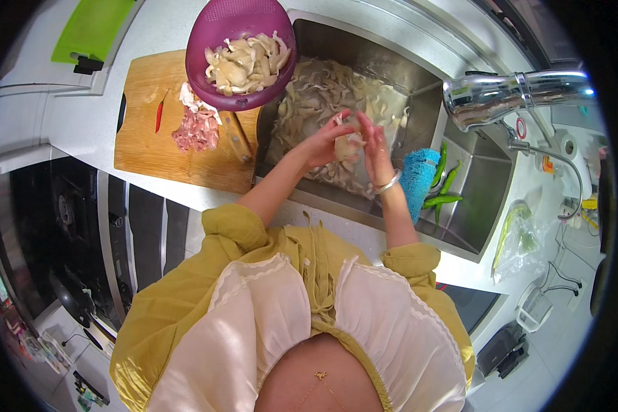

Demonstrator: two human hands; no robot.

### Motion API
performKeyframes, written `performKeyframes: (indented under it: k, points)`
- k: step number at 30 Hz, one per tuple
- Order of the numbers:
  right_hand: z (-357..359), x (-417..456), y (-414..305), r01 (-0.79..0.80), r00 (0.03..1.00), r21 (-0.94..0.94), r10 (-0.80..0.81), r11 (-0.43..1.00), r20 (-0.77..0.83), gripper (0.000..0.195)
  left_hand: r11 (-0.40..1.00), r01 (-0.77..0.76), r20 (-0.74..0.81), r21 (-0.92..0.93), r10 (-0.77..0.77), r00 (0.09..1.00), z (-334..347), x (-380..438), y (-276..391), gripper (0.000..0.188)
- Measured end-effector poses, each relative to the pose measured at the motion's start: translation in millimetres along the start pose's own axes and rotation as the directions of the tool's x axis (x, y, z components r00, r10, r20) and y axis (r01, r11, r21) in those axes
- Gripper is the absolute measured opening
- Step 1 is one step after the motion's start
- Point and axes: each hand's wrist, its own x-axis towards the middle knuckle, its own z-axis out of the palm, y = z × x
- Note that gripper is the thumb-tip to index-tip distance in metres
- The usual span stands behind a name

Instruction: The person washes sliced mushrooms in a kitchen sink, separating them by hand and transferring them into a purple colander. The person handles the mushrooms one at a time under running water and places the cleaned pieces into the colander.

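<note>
Both my hands are over the large basin of a steel sink (425,110), where many oyster mushroom pieces (316,85) lie in cloudy water. My left hand (322,144) has its fingers and thumb around the left side of a pale oyster mushroom piece (348,147). From the other side, my right hand (375,147) touches the same piece, its fingers pointing up and its wrist wearing a bangle. Blur hides the exact finger contact. A purple colander (198,67) with torn mushrooms (247,64) stands beyond, overlapping the cutting board's corner.
On the wooden cutting board (144,103) are sliced raw meat (198,131), a red chili (159,116) and a knife handle (235,136). A blue cloth (421,180) hangs over the sink divider. Green chilies (445,188) lie in the small basin. The chrome faucet (494,98) juts in from the right.
</note>
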Motion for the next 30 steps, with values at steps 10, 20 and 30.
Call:
performKeyframes:
  k: [10,20,30]
  points:
    - [-20.9,15.4,-5.3,0.157,0.987,-0.416,-0.136,0.896,0.079,0.033,0.957,0.166,-0.137,0.237,-0.136,0.981,1.8,-6.6,11.5,0.037]
    - [-62.8,48.1,11.6,0.053,0.996,-0.72,-0.085,0.692,-0.008,0.025,0.538,0.433,-0.333,0.723,-0.278,0.901,-81.5,-0.2,0.9,0.021]
    - [-50.8,29.9,127.7,0.014,0.969,-1.0,0.246,-0.005,0.012,0.059,0.314,0.159,-0.184,0.936,0.053,0.981,14.3,-17.4,22.3,0.018]
